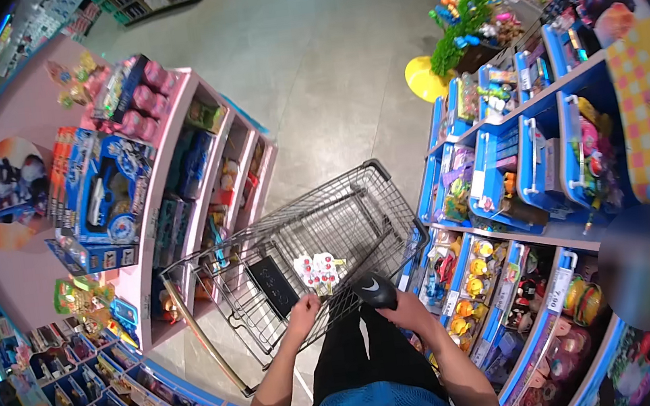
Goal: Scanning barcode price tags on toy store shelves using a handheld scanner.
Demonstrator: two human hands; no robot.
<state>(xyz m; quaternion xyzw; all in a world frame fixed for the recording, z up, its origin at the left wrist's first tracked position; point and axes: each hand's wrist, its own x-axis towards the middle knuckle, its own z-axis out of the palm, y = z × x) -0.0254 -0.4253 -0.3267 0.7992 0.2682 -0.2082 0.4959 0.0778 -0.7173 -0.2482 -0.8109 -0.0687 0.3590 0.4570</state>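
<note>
My left hand (305, 315) is above the near side of a wire shopping cart (356, 205), its fingers pinched at the lower edge of a small bunch of white items with red cherry-like dots (318, 269). The exact contact is too small to see clearly. In my right hand (408, 309) is a black handheld scanner (375, 292), its head turned toward the cart. The cart stands crosswise before me, with a black panel (274, 286) inside its left end. Its handle bar (204, 333) is at the left.
A pink shelf unit (186, 159) with boxed toys (111, 193) stands at the left. Blue shelving (526, 108) with toys in bins and price labels lines the right. Lower shelves (136, 402) curve behind the cart handle. Grey floor (327, 69) extends ahead, beside a yellow round object (426, 78).
</note>
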